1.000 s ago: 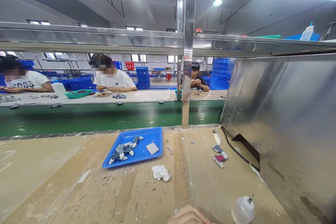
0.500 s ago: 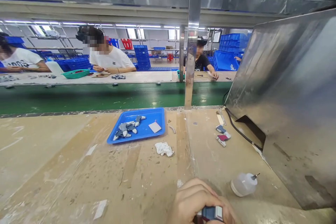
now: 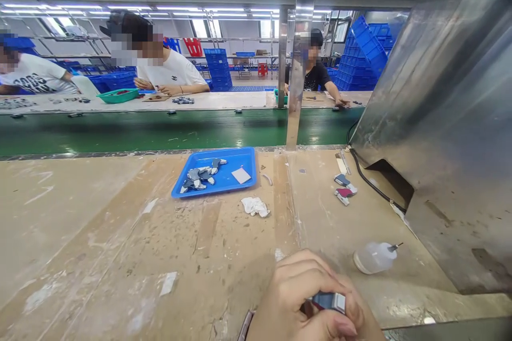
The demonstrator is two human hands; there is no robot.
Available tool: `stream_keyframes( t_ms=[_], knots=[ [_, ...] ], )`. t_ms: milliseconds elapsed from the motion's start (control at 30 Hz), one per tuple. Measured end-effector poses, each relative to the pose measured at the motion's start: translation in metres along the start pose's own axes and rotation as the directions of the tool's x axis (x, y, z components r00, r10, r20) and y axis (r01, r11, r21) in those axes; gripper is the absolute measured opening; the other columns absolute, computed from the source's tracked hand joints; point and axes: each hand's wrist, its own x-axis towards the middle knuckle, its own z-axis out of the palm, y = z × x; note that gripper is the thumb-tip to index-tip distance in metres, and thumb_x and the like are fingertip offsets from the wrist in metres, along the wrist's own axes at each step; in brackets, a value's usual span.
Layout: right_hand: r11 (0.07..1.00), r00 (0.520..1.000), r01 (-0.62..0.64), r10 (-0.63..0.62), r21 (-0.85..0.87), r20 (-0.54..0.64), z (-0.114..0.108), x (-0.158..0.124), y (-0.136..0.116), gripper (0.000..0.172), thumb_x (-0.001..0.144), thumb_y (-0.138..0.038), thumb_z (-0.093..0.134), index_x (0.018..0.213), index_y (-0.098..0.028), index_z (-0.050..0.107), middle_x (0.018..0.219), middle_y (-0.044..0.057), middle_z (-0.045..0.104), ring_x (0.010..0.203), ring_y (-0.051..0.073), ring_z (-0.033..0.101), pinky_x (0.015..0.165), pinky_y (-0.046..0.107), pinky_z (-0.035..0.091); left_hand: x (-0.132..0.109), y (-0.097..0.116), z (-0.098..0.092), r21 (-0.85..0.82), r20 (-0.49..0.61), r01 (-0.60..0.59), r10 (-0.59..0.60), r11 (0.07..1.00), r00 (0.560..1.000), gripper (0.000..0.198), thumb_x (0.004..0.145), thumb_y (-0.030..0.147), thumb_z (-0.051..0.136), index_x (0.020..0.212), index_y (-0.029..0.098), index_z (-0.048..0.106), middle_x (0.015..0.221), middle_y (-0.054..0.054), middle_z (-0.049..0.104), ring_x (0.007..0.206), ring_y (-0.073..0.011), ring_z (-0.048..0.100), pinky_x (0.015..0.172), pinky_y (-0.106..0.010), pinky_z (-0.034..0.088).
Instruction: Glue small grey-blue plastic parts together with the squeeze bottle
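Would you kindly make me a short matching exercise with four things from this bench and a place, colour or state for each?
1. Held part
2. Tray
3. Wad
4. Bottle

A. Translucent, narrow-tipped
B. White, crumpled
C. In the left hand
D. Blue, with several parts in it

Pairs: 1-C, 2-D, 3-B, 4-A.

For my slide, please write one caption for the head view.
Left hand and right hand hold a grey-and-white part over a worktable; beyond, a blue tray of similar parts.
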Motion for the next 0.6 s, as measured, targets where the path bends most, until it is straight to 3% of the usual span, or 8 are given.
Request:
stream_keyframes(
  t_ms=[133, 300, 600],
  knots=[
    [0.975, 0.985, -0.105, 0.13, 0.198, -0.116, 0.011, 0.001, -0.008, 0.06, 0.065, -0.073, 0.078, 0.091, -0.019, 0.074, 0.08, 0.005, 0.063, 0.075, 0.018, 0.057, 0.075, 0.029, 0.051, 0.005, 0.013, -0.007, 0.031, 0.08, 0.08, -0.083, 0.996, 0.993, 0.041, 0.089, 0.053, 0.067, 0.082, 0.013, 0.073, 0.07, -0.008, 0.071, 0.075, -0.0186, 0.068, 0.068, -0.026, 0.053],
    [0.998, 0.998, -0.009, 0.006, 0.056, 0.059, 0.011, 0.01, -0.022, 0.057, 0.075, -0.076, 0.066, 0.076, -0.018, 0.065, 0.069, 0.001, 0.048, 0.066, 0.015, 0.044, 0.064, 0.025, 0.046, 0.008, 0.016, -0.009, 0.033, 0.112, 0.073, -0.076, 0.997, 0.991, 0.038, 0.089, 0.051, 0.068, 0.083, 0.013, 0.071, 0.071, -0.008, 0.07, 0.075, -0.0179, 0.067, 0.068, -0.027, 0.053],
    [0.997, 0.993, 0.008, 0.001, -0.075, 0.12, 0.012, 0.013, -0.036, 0.051, 0.079, -0.071, 0.065, 0.073, -0.021, 0.058, 0.07, 0.002, 0.047, 0.066, 0.017, 0.046, 0.062, 0.027, 0.048, 0.01, 0.014, -0.009, 0.004, 0.112, 0.018, -0.018, 1.0, 0.994, 0.029, 0.086, 0.043, 0.074, 0.088, 0.014, 0.07, 0.074, -0.007, 0.074, 0.08, -0.019, 0.07, 0.076, -0.029, 0.056]
  ],
)
